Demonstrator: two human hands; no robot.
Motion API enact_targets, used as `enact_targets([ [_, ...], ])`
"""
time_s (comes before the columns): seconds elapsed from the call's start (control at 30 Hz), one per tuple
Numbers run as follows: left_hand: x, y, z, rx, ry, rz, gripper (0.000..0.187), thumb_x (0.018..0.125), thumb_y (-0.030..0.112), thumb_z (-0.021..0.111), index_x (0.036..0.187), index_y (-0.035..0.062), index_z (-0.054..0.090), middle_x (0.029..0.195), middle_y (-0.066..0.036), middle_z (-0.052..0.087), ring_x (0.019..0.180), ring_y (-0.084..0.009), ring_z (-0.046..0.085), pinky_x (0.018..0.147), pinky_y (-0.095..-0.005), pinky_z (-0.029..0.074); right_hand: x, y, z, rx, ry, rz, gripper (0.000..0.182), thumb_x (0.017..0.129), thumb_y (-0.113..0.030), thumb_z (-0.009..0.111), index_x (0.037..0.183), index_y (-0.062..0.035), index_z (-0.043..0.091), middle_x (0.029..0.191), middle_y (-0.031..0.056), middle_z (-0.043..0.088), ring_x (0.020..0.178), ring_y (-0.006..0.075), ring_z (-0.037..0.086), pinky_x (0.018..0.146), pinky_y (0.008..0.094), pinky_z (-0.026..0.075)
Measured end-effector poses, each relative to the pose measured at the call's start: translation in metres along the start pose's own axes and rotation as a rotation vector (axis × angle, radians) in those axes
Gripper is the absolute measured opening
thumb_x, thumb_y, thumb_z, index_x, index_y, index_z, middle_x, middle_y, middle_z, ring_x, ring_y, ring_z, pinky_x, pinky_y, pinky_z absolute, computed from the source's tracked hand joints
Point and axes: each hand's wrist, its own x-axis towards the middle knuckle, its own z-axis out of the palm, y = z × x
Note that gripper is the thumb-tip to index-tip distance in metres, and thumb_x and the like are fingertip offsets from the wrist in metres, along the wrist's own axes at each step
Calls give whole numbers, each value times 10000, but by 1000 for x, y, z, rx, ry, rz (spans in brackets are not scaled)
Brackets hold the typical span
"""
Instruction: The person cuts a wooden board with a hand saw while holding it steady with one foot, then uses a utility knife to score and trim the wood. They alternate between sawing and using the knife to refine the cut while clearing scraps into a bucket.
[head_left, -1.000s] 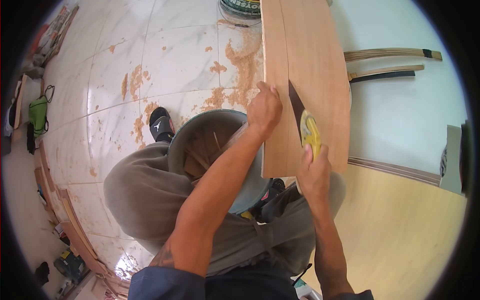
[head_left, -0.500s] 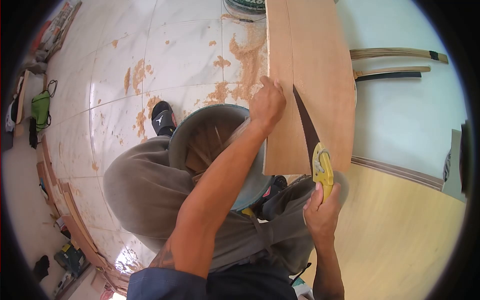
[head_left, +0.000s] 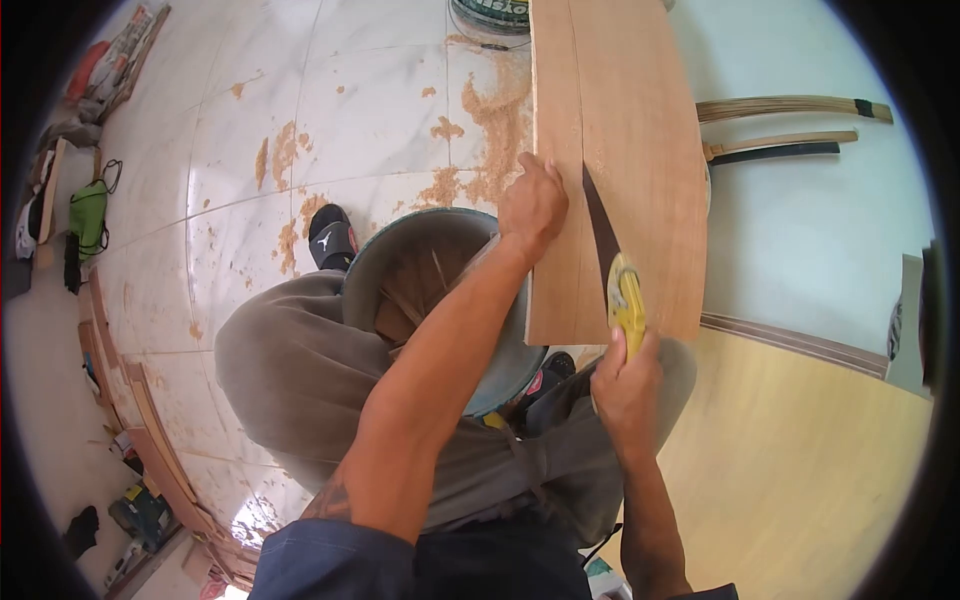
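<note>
Handsaw (head_left: 601, 230) is held by its yellow handle in the right hand (head_left: 628, 390), whose fingers are clamped around it. The dark blade is laid over the wooden board (head_left: 645, 150), its tip set at the thin dark line (head_left: 577, 85) that is drawn lengthwise along the board. Since the last frame, the saw has been pushed forward: the handle, which was held at the near end of the board, is now carried farther up over it, and the right hand has been brought closer to that end.

The left hand (head_left: 535, 207) is kept at the board's left edge, as before, with its fingers curled together; whether the edge is pinched cannot be told. Below the left forearm, wood scraps (head_left: 405, 300) are held in a round tub (head_left: 500, 365), which is partly covered by the board.

Sawdust (head_left: 495, 115) is scattered over the tiled floor (head_left: 370, 110), and a bucket (head_left: 495, 14) is seen beside the board's far part. To the right, narrow strips (head_left: 790, 108) and a pale yellow sheet (head_left: 790, 440) are seen.
</note>
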Motion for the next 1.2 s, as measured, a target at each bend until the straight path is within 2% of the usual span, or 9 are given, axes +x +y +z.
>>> enact_targets([
  [0.13,0,0,-1,-6,-9,-20,418,1065,374,362,1168,-24,434,969,-341,672,955,-535,646,846,-601,496,-31,6,-18,78,-24,96,223,1014,-184,557,1075,19,487,804,315,644,789,530,633,654,536,503],
  [0.3,-3,5,-5,6,-21,-26,416,1064,373,367,1177,-22,436,972,-336,675,945,-536,649,840,-600,499,126,-25,67,-53,102,-165,300,1026,-269,528,1005,26,480,801,330,648,776,524,648,644,578,498],
  [0.4,-1,8,-8,2,-21,-46,421,1065,371,361,1174,-28,439,972,-334,677,940,-529,654,844,-597,499,138,-24,70,31,63,-138,261,1026,-234,514,1047,25,488,799,329,648,772,519,653,653,572,510],
  [0.5,1,5,-5,-10,-20,-36,427,1065,371,353,1163,-34,445,979,-332,677,938,-521,657,846,-591,502,143,-21,70,85,2,-124,325,1021,-197,493,1221,59,488,837,326,664,790,511,663,686,562,523],
  [0.6,3,-2,0,-10,1,3,436,1063,372,353,1158,-41,452,986,-332,676,934,-520,657,849,-585,503,152,-23,78,19,304,-506,467,1014,-181,479,1412,52,408,874,320,679,806,508,669,719,559,527],
  [0.7,4,-4,5,51,70,43,400,1068,354,339,1147,-30,420,886,-300,699,881,-477,692,797,-562,529,153,-33,67,-1,27,-234,536,1014,-184,479,1501,-5,347,923,321,684,855,498,671,760,554,524],
  [0.87,2,-1,-1,-1,26,18,423,1065,367,349,1153,-36,444,953,-325,682,923,-505,666,831,-580,510,78,-47,10,-71,-181,-77,506,1021,-125,448,1518,-70,367,1049,312,677,952,473,665,814,523,525],
  [1.03,0,-5,3,0,30,10,417,1065,366,356,1145,-34,443,934,-323,683,905,-509,668,816,-587,510,-27,-6,-39,-54,-126,-177,503,1018,-34,419,1517,-69,379,1284,302,609,1073,465,643,870,477,521],
  [1.2,-1,-1,1,-18,29,3,432,1063,380,357,1155,-31,451,943,-323,683,914,-520,660,825,-595,501,73,-11,33,-96,8,-363,510,1024,-97,430,1529,-127,365,1052,279,696,892,434,702,794,503,555],
])
